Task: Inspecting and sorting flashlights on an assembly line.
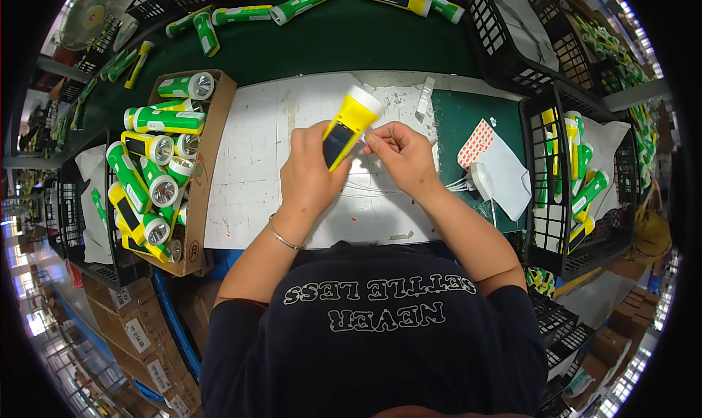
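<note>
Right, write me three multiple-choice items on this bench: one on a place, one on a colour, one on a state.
1. Where is the cardboard box of flashlights?
A. on the person's left
B. on the person's right
C. behind the fan

2. What colour is the flashlight in the left hand?
A. green
B. yellow
C. red

3. How is that flashlight placed?
A. flat on the white mat
B. inside the black crate
C. lifted off the mat, head up

Answers:
1 A, the box lies at the mat's left edge.
2 B, its body is yellow with a white head.
3 C, the left hand's grip wraps it while the right hand touches its side.
</note>
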Tool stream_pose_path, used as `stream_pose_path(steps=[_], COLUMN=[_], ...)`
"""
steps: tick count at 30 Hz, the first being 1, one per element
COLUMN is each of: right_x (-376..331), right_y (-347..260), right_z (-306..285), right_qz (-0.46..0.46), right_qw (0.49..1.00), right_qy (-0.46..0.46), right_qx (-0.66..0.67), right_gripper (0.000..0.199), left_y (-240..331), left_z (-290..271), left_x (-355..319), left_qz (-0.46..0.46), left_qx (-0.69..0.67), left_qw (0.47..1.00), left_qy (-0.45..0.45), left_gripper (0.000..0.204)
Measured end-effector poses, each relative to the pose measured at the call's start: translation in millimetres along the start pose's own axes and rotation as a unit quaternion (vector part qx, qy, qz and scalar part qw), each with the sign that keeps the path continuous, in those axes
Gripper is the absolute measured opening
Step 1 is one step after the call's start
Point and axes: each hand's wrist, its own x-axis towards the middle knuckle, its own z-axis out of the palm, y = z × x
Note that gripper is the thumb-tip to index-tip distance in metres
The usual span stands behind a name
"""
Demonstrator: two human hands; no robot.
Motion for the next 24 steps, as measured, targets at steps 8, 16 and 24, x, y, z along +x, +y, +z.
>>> stream_pose_path(steps=[8, 16, 24], right_x=[-8.3, 20.7, 15.9], right_y=[7.1, -35.4, -52.2], right_z=[0.4, -44.5, -34.2], right_qz=[-0.009, -0.046, -0.128], right_qw=[0.999, 0.987, 0.941], right_qy=[-0.004, 0.05, -0.047], right_qx=[0.036, -0.147, -0.31], right_gripper=[0.015, 0.046, 0.034], left_y=[-2.9, 8.7, 16.8], left_z=[-2.9, -11.1, -4.5], left_x=[7.5, -0.1, -11.3], left_qz=[-0.025, 0.042, 0.018], left_qx=[0.001, 0.043, -0.068], left_qw=[1.0, 0.998, 0.981], left_qy=[0.007, -0.025, -0.182], left_gripper=[0.056, 0.055, 0.055])
